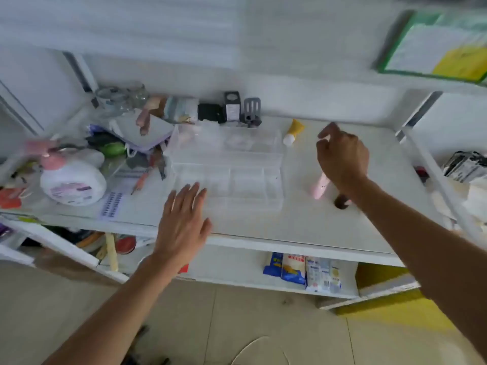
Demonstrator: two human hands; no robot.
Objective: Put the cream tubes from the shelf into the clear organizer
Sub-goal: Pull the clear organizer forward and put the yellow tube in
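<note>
A clear organizer [226, 156] with several compartments stands mid-shelf. To its right, near the back, a yellow cream tube [293, 132] with a white cap lies on the white shelf. A pink tube [321, 186] lies further forward, partly under my right hand [342, 156]. That hand hovers above the pink tube with its fingers curled and apart, holding nothing. A dark brown cap or tube end [341, 202] shows under my right wrist. My left hand [183, 219] is flat with fingers spread at the organizer's front left corner. The frame is motion-blurred.
Clutter fills the shelf's left side: a white pump bottle [72, 180], a purple pouch, pens, glass jars. Dark small boxes [232, 106] stand at the back. Snack packets [303, 270] sit on the lower shelf. A shelf post [421, 159] rises on the right.
</note>
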